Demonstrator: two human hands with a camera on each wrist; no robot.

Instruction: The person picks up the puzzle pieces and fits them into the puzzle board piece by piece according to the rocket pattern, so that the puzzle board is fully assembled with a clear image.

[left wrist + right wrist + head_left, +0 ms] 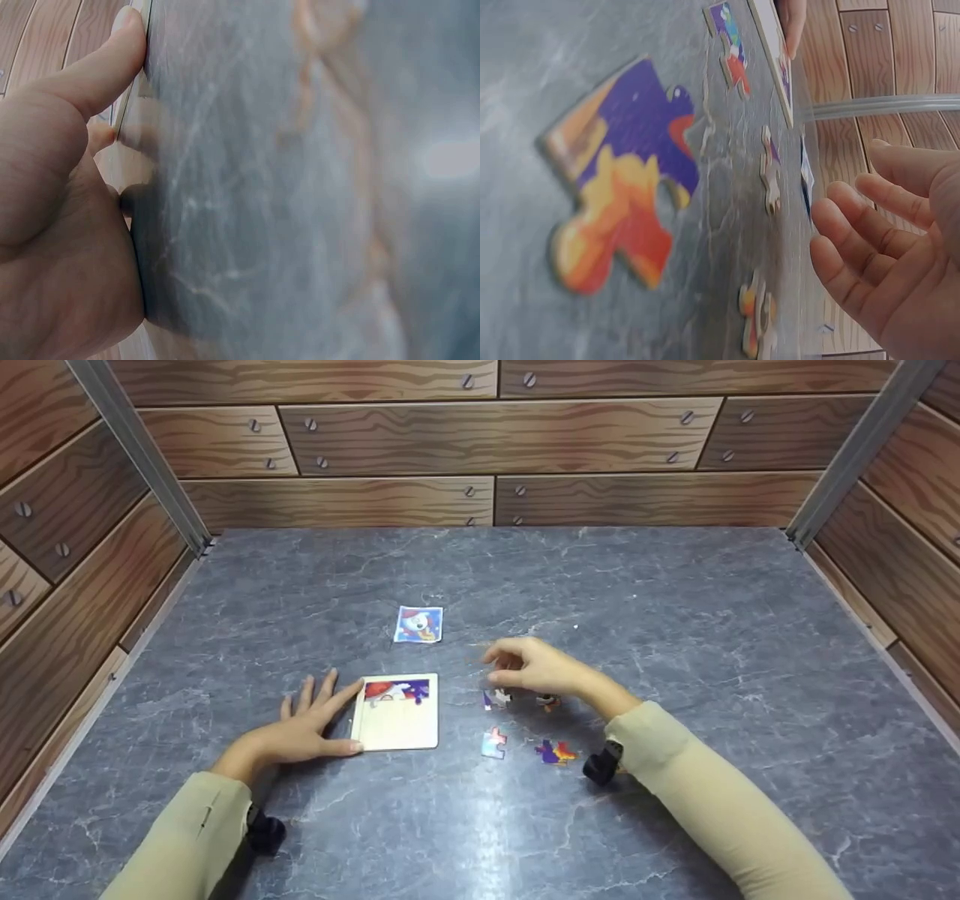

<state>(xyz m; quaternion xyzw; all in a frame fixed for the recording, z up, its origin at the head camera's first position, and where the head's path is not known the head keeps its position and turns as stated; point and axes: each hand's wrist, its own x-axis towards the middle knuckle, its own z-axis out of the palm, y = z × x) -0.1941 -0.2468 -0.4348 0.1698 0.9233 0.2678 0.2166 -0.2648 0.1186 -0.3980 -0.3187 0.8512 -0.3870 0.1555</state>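
A wooden puzzle tray (397, 727) lies left of centre, with joined puzzle pieces (394, 691) along its top. My left hand (307, 727) rests at the tray's left edge, its fingers spread and thumb touching the lower corner. Above the loose pieces hovers my right hand (529, 664), fingers loosely bent and nothing between them. Below it lie a purple and white piece (496, 700) and a partly covered piece (549, 702). Nearer me are a light blue and red piece (493, 743) and a purple, orange and yellow piece (630, 172).
A small picture card (419, 625) showing a white animal in a red hat lies beyond the tray. Wood-patterned walls (495, 439) bound the grey marbled table (675, 600) at the back and sides. Each wrist wears a black camera (602, 765).
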